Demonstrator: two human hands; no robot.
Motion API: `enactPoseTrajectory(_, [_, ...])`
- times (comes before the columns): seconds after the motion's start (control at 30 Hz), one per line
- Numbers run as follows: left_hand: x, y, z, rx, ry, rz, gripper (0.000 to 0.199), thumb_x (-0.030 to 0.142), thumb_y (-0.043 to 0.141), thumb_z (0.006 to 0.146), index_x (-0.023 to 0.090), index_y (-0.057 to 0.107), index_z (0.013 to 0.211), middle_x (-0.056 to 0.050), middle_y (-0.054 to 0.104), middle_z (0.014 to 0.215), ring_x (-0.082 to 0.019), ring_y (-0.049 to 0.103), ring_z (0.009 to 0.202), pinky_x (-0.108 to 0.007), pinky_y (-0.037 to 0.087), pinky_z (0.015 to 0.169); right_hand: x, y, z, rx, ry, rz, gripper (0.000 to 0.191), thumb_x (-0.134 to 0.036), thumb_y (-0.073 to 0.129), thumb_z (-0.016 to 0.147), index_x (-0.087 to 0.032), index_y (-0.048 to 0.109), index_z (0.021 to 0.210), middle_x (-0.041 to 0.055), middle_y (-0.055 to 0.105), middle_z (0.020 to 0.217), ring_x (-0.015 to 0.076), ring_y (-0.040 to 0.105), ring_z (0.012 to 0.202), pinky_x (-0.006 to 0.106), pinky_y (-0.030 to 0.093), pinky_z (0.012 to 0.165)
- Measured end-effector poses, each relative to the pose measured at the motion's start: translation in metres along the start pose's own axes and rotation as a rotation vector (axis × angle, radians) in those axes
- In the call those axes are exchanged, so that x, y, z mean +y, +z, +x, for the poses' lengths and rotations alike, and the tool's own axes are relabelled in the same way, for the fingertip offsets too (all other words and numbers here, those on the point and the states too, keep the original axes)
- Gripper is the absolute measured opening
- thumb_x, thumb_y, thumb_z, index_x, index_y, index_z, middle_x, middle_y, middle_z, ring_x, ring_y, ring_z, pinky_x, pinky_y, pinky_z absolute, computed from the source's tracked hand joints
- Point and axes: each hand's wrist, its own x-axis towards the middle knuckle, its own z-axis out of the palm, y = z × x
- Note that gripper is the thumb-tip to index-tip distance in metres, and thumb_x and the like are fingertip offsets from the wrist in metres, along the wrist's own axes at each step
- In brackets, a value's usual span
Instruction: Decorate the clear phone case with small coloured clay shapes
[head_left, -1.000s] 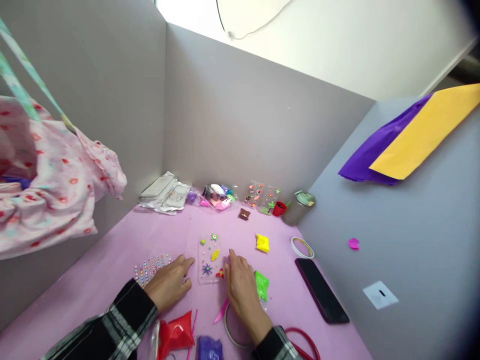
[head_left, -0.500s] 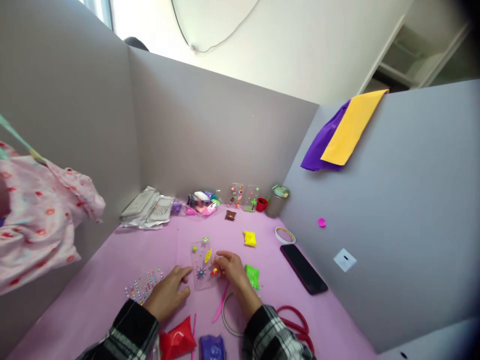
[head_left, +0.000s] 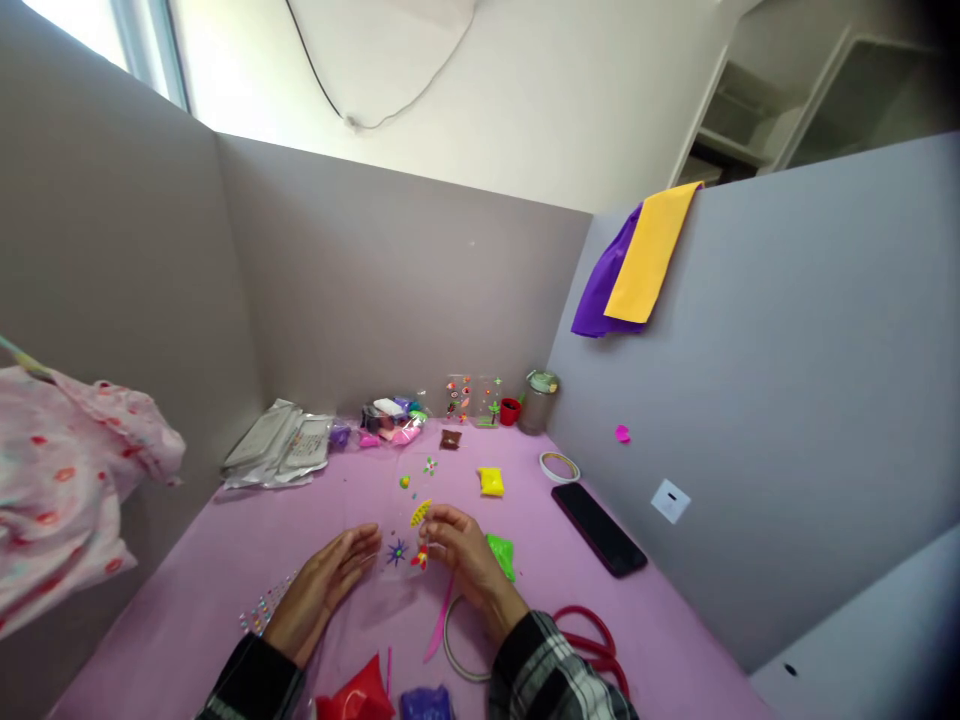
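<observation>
A clear panel, which looks like a phone case (head_left: 403, 520), is tilted up off the pink tabletop. On it are a purple spiky flower (head_left: 397, 552), a yellow leaf shape (head_left: 421, 513), a red-and-yellow piece (head_left: 420, 556) and small green pieces. My right hand (head_left: 457, 550) pinches its right edge between thumb and fingers. Beside the left edge is my left hand (head_left: 330, 580), its fingers stretched out; whether they touch the case I cannot tell. A sheet of stick-on gems (head_left: 259, 612) is partly covered by my left forearm.
Clay packets in yellow (head_left: 491, 482), green (head_left: 500, 555), red (head_left: 358, 692) and purple (head_left: 426, 703) lie around. Near my right arm are a pink plastic knife (head_left: 439, 630), a ring (head_left: 454, 650) and red-handled scissors (head_left: 596, 640). A black phone (head_left: 598, 528) and tape roll (head_left: 559, 467) lie right.
The clear case has been raised from the table and tilted, its right edge in my right hand. My left hand has turned more edge-on with its fingers straighter. The camera view has shifted.
</observation>
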Motion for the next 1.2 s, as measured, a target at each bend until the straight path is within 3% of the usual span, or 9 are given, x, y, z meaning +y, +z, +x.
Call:
enactPoseTrajectory(0.17, [-0.001, 0.004, -0.003, -0.035, -0.06, -0.08, 0.055, 0.057, 0.083, 0.072, 0.016, 0.076, 0.107, -0.016, 0.075, 0.122, -0.03, 0.071, 0.114, -0.038, 0.057, 0.1, 0.005, 0.002, -0.002, -0.009, -0.037, -0.029, 0.032, -0.032, 0.086, 0.062, -0.016, 0.07, 0.085, 0.0035, 0.074, 0.085, 0.0141, 0.067, 0.071, 0.028, 0.053, 0.071])
enactPoseTrajectory(0.37, [-0.006, 0.003, 0.0, -0.011, -0.083, -0.127, 0.038, 0.047, 0.084, 0.076, 0.016, 0.077, 0.099, -0.012, 0.079, 0.11, -0.024, 0.074, 0.098, -0.031, 0.059, 0.089, 0.01, 0.003, -0.001, -0.035, -0.034, -0.058, 0.032, -0.034, 0.086, 0.064, -0.016, 0.069, 0.084, 0.0061, 0.077, 0.087, 0.0152, 0.069, 0.072, 0.027, 0.051, 0.069])
enactPoseTrajectory(0.57, [-0.009, 0.002, 0.001, -0.001, -0.095, -0.171, 0.049, 0.053, 0.091, 0.065, 0.016, 0.077, 0.094, -0.008, 0.078, 0.099, -0.019, 0.072, 0.09, -0.025, 0.058, 0.079, 0.017, 0.002, 0.002, -0.056, -0.023, -0.069, 0.032, -0.034, 0.086, 0.062, -0.016, 0.069, 0.082, 0.0053, 0.078, 0.084, 0.0142, 0.069, 0.069, 0.025, 0.05, 0.067])
enactPoseTrajectory(0.73, [-0.008, 0.002, 0.004, 0.025, -0.095, -0.182, 0.054, 0.045, 0.098, 0.053, 0.018, 0.074, 0.093, -0.004, 0.075, 0.09, -0.018, 0.071, 0.08, -0.026, 0.057, 0.074, 0.02, 0.003, 0.003, -0.061, -0.016, -0.086, 0.031, -0.035, 0.087, 0.062, -0.017, 0.07, 0.081, 0.0051, 0.078, 0.084, 0.0145, 0.069, 0.068, 0.026, 0.05, 0.067])
enactPoseTrajectory(1.03, [-0.008, 0.0, 0.003, 0.046, -0.072, -0.176, 0.058, 0.041, 0.099, 0.051, 0.017, 0.072, 0.097, -0.003, 0.074, 0.079, -0.017, 0.068, 0.075, -0.027, 0.053, 0.072, 0.023, 0.005, 0.002, -0.086, 0.008, -0.123, 0.038, -0.04, 0.089, 0.061, -0.017, 0.07, 0.084, 0.0048, 0.077, 0.08, 0.0148, 0.069, 0.068, 0.027, 0.049, 0.067])
enactPoseTrajectory(1.2, [-0.001, 0.002, 0.002, 0.08, -0.024, -0.199, 0.055, 0.039, 0.099, 0.052, 0.016, 0.073, 0.095, -0.003, 0.074, 0.083, -0.017, 0.068, 0.077, -0.026, 0.053, 0.073, 0.022, 0.006, 0.0, -0.127, 0.019, -0.144, 0.041, -0.045, 0.09, 0.061, -0.017, 0.07, 0.085, 0.0055, 0.077, 0.079, 0.0153, 0.069, 0.068, 0.027, 0.049, 0.067])
